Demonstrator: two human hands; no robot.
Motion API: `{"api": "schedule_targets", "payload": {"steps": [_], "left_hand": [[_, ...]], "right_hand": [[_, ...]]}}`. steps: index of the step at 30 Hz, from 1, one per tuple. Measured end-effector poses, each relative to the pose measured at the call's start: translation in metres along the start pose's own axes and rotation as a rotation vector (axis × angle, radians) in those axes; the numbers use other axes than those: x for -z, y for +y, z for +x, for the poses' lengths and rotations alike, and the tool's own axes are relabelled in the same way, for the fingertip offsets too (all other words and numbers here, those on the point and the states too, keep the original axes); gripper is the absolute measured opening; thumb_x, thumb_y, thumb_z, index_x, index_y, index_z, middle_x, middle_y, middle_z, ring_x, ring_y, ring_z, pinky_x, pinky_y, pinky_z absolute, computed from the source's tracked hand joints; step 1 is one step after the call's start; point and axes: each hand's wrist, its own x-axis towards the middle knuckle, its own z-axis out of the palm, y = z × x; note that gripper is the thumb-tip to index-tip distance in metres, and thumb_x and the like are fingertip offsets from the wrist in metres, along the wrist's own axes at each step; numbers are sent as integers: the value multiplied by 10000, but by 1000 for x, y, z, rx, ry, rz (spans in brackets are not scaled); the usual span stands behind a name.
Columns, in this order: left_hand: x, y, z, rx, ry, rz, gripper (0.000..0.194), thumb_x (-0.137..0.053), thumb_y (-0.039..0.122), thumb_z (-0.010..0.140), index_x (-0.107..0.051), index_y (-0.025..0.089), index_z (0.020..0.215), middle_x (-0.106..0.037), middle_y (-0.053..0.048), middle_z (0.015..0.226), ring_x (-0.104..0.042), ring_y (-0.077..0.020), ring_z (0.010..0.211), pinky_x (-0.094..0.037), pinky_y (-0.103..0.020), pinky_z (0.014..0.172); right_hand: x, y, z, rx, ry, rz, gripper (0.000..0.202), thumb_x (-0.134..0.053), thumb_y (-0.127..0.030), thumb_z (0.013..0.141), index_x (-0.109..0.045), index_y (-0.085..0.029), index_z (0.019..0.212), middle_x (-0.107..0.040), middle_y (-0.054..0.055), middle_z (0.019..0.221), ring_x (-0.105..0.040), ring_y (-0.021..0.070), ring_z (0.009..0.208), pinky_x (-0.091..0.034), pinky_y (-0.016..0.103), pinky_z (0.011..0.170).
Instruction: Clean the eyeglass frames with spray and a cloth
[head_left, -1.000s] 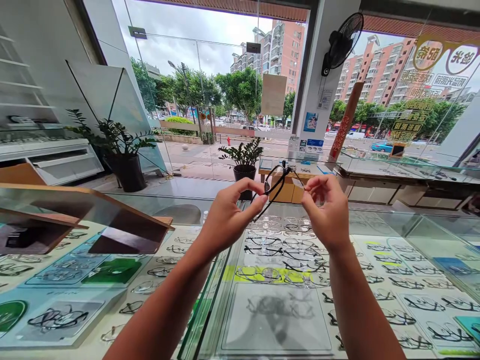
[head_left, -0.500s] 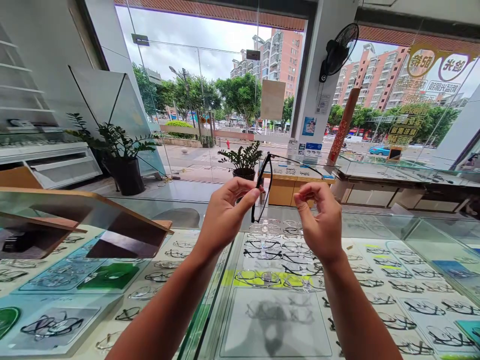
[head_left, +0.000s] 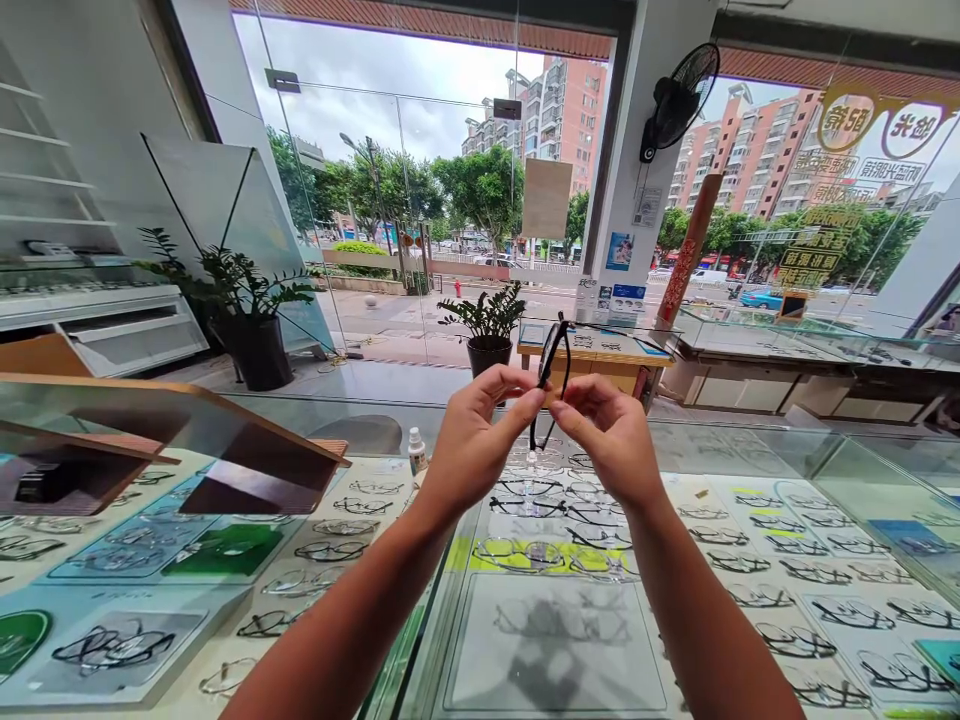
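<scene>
Black-framed eyeglasses (head_left: 553, 347) are held up above the glass display case, turned edge-on with a temple arm reaching out to the right. My left hand (head_left: 491, 432) pinches the frame's front between thumb and fingers. From the other side, my right hand (head_left: 611, 430) has its thumb and fingertips closed at the frame, close to the left fingertips. Exactly which part the right fingers grip is partly hidden. Beneath both hands, rows of eyeglasses (head_left: 525, 505) lie inside the display case (head_left: 555, 655).
A small white bottle (head_left: 417, 452) stands behind my left forearm. To the left, a wood-edged mirror or panel (head_left: 247, 440) leans over the counter. Beyond are potted plants (head_left: 487, 325), a low display table (head_left: 592, 350), glass doors and a wall fan (head_left: 679, 100).
My right hand has moved left from apart to meet the eyeglasses. My left hand and the eyeglasses have shifted slightly right. The small white bottle has come into view.
</scene>
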Motion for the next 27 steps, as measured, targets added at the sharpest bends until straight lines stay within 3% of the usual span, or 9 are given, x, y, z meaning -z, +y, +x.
{"api": "schedule_targets", "payload": {"steps": [6, 15, 20, 27], "left_hand": [[-6, -4, 2, -33, 117, -13, 269, -792, 449, 906, -730, 209, 1011, -796, -90, 1124, -733, -227, 1096, -545, -381, 1043], [-2, -17, 13, -142, 347, -229, 209, -845, 358, 881, -731, 214, 980, -814, -64, 1104, -754, -195, 1125, -562, -329, 1023], [3, -25, 20, -183, 444, -192, 221, -856, 366, 868, -750, 205, 977, -820, -69, 1056, -766, -185, 1054, -571, -318, 974], [4, -25, 17, -195, 380, 56, 186, -797, 378, 908, -761, 218, 996, -804, -66, 1036, -733, -196, 1023, -543, -355, 969]], "right_hand": [[4, 6, 3, -14, 99, -74, 199, -812, -398, 887, -730, -216, 884, -696, 23, 863, -576, 170, 784, -461, 324, 743], [13, 14, 15, -124, 224, 49, 258, -813, -426, 826, -720, -201, 913, -680, 5, 842, -542, 142, 730, -441, 304, 703], [25, 5, 12, -234, 73, -63, 295, -870, -342, 729, -656, -207, 880, -601, -30, 766, -495, 131, 686, -395, 291, 638], [23, -15, 0, 11, 33, -141, 218, -772, -207, 796, -569, -237, 868, -589, -33, 829, -545, 137, 747, -466, 303, 721]]}}
